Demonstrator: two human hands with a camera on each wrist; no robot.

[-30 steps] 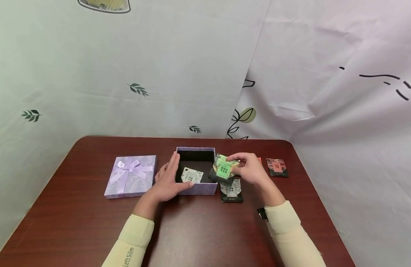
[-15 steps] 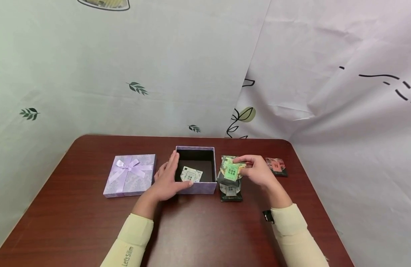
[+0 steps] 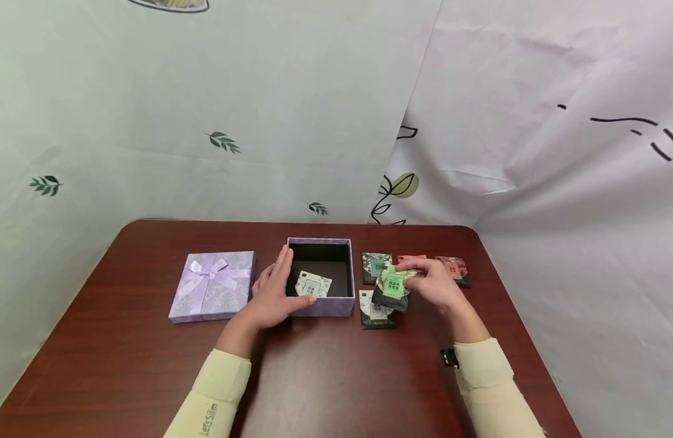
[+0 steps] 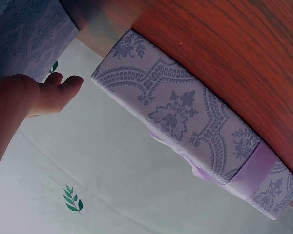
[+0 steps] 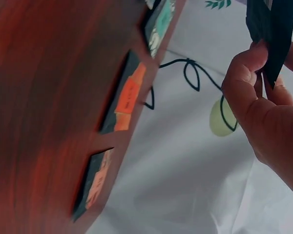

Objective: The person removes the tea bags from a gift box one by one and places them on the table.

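My right hand (image 3: 437,287) pinches a dark sachet with a bright green label (image 3: 393,288) at its right edge, held above the table. In the right wrist view thumb and fingers grip that sachet's dark side (image 5: 282,29). Below it, partly covered, lies a white-labelled sachet (image 3: 377,317). My left hand (image 3: 272,299) rests against the left side of an open purple box (image 3: 322,308), fingers straight along the wall, thumb at the front rim. Inside the box is another white-labelled sachet (image 3: 315,283), its lower part hidden by the front wall.
Behind the held sachet lie a teal-labelled sachet (image 3: 373,263) and two red-labelled ones, an orange-red one (image 5: 126,95) partly hidden in the head view and another (image 3: 458,270) at far right. The purple lid with ribbon bow (image 3: 218,289) lies left of the box.
My right hand has moved right, carrying the green-labelled sachet from beside the box's right edge. The teal-labelled sachet behind is now more visible. My left hand stays at the box.
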